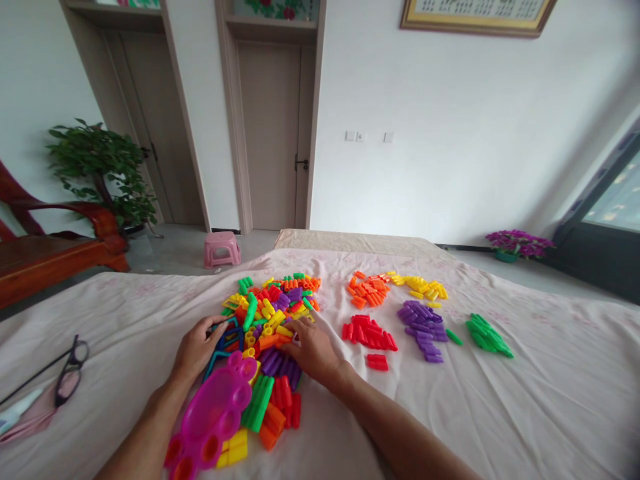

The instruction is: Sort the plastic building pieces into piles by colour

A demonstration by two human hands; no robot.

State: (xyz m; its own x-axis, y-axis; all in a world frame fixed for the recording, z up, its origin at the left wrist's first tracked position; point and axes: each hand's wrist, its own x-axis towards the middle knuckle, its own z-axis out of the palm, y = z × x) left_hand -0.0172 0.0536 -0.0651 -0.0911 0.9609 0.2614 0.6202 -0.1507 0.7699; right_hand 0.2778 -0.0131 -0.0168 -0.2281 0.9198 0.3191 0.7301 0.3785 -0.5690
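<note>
A mixed pile of coloured plastic tube pieces (273,313) lies in front of me on the cloth. At its left edge my left hand (199,343) is closed, thumb and fingers on a blue plastic frame (235,333). My right hand (315,350) reaches into the pile's right side, fingers bent beside a yellow tube (284,331) and above purple tubes (280,365). What those fingers grip is hidden. Between my forearms lies a magenta plastic tray (213,403) with round cups, next to green tubes (259,403) and red tubes (284,399).
Sorted groups lie to the right: orange pieces (369,291), yellow pieces (425,288), red pieces (370,333), purple pieces (424,327) and green pieces (489,335). Glasses (70,370) rest at the left on the bed-like cloth (560,400). A pink stool (223,249) stands beyond.
</note>
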